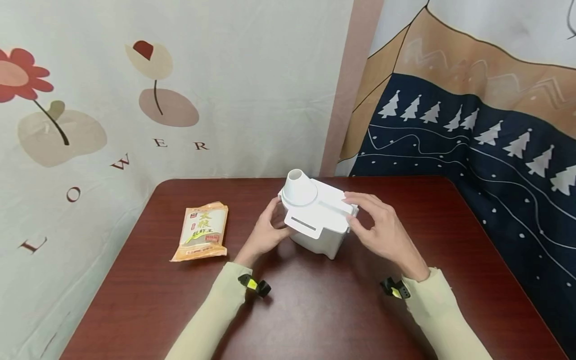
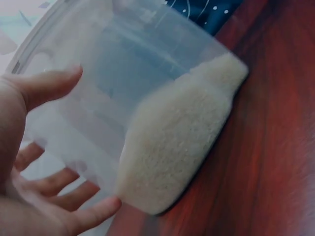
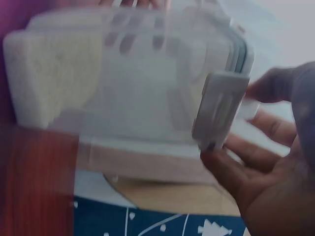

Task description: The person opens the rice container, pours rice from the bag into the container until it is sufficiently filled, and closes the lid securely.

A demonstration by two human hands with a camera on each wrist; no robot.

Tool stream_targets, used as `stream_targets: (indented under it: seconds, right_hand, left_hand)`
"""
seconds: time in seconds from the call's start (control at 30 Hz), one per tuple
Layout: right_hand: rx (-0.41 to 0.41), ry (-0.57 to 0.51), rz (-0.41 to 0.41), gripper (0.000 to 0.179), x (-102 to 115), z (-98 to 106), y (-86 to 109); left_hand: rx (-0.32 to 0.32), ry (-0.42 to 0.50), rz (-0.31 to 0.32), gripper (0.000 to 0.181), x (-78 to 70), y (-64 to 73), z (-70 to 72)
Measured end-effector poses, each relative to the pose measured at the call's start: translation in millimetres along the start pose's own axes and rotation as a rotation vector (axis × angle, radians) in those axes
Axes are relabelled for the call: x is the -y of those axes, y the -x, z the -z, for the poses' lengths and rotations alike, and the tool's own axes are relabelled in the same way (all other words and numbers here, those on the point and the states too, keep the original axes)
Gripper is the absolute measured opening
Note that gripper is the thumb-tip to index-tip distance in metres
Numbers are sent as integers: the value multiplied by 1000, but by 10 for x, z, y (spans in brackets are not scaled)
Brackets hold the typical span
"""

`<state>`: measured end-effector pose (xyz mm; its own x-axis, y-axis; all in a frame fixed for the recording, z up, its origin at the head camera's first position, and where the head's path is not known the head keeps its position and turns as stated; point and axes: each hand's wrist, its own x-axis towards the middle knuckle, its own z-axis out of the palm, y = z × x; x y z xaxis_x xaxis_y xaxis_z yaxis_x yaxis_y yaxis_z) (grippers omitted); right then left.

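Note:
A translucent rice storage container (image 1: 317, 242) with a white lid (image 1: 330, 199) stands on the table, tipped a little in the wrist views. On the lid sits a white cone-shaped cup (image 1: 299, 188), its narrow end up. Pale rice (image 2: 172, 142) lies heaped toward the container's bottom. My left hand (image 1: 264, 231) holds the container's left side, thumb along the near wall and fingers around the back. At the lid's right end, my right hand (image 1: 382, 227) has thumb and fingers about the side latch (image 3: 220, 110), which hangs down along the wall.
An orange and white snack packet (image 1: 204, 232) with printed characters lies on the left of the dark red table (image 1: 315, 320). Beyond the table's far edge hang a pale flower-print curtain (image 1: 252, 90) and a navy tree-print one (image 1: 432, 135).

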<state>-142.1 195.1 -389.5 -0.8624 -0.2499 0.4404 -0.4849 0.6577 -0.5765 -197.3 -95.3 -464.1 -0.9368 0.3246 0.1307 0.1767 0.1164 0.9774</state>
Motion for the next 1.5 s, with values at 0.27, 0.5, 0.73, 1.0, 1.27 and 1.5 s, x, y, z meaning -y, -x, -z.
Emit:
stream_targets:
  seconds: [0.27,0.5,0.73,1.0,1.27,1.5]
  right_hand:
    - [74,-48,27,38,-168,109,-110]
    - [54,-54,-56,41,-135,91,-66]
    - [-96,-79,-153,36,-12,9,18]
    - [-111,-105,-120,33,-19,-22,9]
    - [-22,-115,-101,32,-124,38,-123]
    - [48,-209,-113,31,-279,70,-213]
  left_hand:
    - [-92,-5,22,79,-66,143,-117]
    - [-60,10,13,81,-16,100,-72]
    - [110,149,-21,84,70,-73,97]
    - [155,129,-5,84,73,-103,179]
    - [55,100,-45,82,52,24,72]
    - [-53,32,-16,83,14,155,-73]
